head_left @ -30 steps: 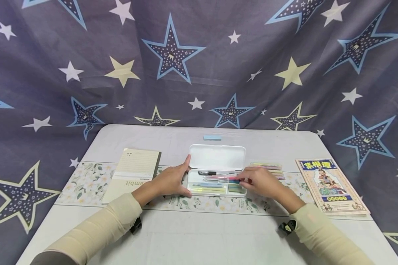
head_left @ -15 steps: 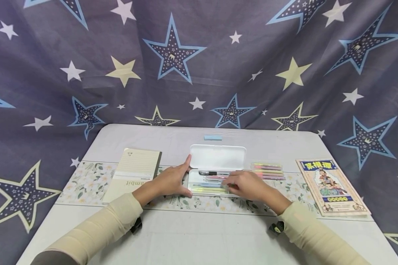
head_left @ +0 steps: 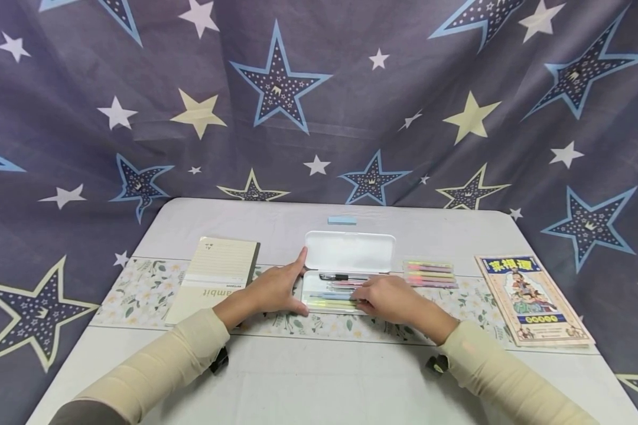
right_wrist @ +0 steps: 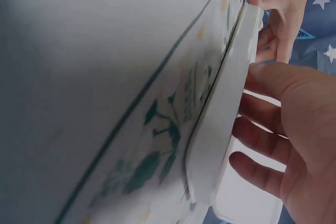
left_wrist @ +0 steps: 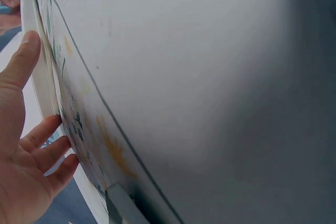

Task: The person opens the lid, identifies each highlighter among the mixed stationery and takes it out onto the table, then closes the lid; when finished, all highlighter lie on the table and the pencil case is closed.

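Note:
A white pencil case (head_left: 350,251) lies on the table with its lid raised. Inside are a black-gripped pen (head_left: 334,277), reddish pens, blue pens (head_left: 326,296) and yellow pens (head_left: 329,305). My left hand (head_left: 274,289) rests at the case's left end, fingers spread, thumb by the near corner. In the left wrist view that thumb (left_wrist: 27,56) lies against the case's side. My right hand (head_left: 390,298) reaches over the right half, fingertips among the pens and hiding the right compartment. The right wrist view shows its fingers (right_wrist: 257,135) bent over the rim; whether they pinch a pen is hidden.
A notebook (head_left: 212,277) lies left of the case. To the right are a pack of coloured pens (head_left: 429,275) and an illustrated booklet (head_left: 531,301). A light blue block (head_left: 342,221) sits behind the lid. A starry curtain (head_left: 319,106) hangs behind the table.
My right hand has moved left and slightly nearer, from the case's right end to the blue and yellow pens, uncovering the pen pack. The left hand stays put.

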### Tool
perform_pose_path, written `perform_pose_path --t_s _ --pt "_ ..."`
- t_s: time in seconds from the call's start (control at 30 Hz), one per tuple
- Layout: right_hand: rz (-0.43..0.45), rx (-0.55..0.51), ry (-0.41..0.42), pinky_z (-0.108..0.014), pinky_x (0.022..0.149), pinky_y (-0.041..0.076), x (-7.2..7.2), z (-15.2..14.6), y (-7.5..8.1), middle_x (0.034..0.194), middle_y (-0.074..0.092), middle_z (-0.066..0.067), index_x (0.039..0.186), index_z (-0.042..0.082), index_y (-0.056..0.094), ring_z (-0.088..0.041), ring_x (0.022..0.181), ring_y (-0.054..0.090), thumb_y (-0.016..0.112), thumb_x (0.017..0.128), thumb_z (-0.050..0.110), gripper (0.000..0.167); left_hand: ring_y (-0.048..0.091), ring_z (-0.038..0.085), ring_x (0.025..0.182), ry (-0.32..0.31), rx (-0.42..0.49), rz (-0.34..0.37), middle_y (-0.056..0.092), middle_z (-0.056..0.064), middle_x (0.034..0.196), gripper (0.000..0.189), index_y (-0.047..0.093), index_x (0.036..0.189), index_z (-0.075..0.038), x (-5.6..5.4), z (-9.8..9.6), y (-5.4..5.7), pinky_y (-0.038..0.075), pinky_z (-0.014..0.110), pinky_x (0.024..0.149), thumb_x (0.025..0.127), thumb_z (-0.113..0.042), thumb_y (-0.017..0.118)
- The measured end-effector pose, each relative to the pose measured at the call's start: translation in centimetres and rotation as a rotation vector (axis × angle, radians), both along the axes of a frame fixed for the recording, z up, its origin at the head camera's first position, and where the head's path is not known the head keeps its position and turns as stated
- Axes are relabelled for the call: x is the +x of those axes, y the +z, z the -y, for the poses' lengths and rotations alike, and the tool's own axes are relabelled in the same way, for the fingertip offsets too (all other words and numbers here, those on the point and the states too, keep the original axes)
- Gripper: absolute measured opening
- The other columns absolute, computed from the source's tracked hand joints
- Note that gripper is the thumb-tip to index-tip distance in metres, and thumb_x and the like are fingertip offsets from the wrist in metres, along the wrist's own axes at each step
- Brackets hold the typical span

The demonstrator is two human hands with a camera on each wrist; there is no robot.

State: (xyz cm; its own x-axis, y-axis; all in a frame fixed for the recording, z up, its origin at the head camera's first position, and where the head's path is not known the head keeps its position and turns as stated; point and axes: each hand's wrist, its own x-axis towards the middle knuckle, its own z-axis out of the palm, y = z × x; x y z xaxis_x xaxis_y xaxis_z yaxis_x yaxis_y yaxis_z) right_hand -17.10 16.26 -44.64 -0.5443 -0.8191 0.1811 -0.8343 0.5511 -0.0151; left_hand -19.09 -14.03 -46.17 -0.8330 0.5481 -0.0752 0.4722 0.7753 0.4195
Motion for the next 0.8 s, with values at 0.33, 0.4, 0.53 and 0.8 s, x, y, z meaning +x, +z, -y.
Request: perform_pose_path --t_s 0.33,0.4,0.53,0.8 --pt "0.105 -0.024 -0.025 -0.028 0.064 0.054 0.06 0.44 -0.02 0.091 0.078 0.004 0.105 0.018 0.078 -0.006 0.067 0.064 0.072 0.092 0.012 0.015 0.062 0.023 0.127 0.001 -0.018 0.008 0.061 0.0 0.142 0.147 -0.009 0.164 -0.01 -0.03 0.09 -0.18 0.047 0.043 0.11 0.066 -0.066 0.086" --pt "0.139 -0.041 -0.035 -0.03 0.069 0.056 0.0 0.41 -0.18 0.095 0.079 0.004 0.106 0.017 0.078 -0.007 0.073 0.067 0.072 0.093 0.012 0.016 0.062 0.024 0.126 -0.002 -0.01 0.012 0.061 0.001 0.142 0.147 -0.008 0.164 -0.009 0.0 0.09 -0.19 0.047 0.043 0.109 0.067 -0.066 0.086" --pt "0.17 -0.058 -0.054 -0.03 0.075 0.057 -0.11 0.28 -0.32 0.098 0.077 0.004 0.107 0.017 0.078 -0.007 0.081 0.069 0.074 0.093 0.016 0.015 0.063 0.025 0.125 -0.004 -0.003 0.014 0.06 0.002 0.143 0.146 -0.008 0.164 -0.009 0.06 0.09 -0.16 0.047 0.043 0.109 0.067 -0.065 0.086" --pt "0.223 -0.076 -0.067 -0.02 0.064 0.047 -0.38 -0.11 -0.18 0.099 0.074 0.004 0.11 0.018 0.078 0.0 0.07 0.053 0.075 0.092 0.015 0.018 0.063 0.025 0.125 -0.007 0.004 0.002 0.061 0.002 0.142 0.147 -0.007 0.164 -0.009 -0.08 0.14 -0.23 0.047 0.043 0.109 0.066 -0.065 0.086"
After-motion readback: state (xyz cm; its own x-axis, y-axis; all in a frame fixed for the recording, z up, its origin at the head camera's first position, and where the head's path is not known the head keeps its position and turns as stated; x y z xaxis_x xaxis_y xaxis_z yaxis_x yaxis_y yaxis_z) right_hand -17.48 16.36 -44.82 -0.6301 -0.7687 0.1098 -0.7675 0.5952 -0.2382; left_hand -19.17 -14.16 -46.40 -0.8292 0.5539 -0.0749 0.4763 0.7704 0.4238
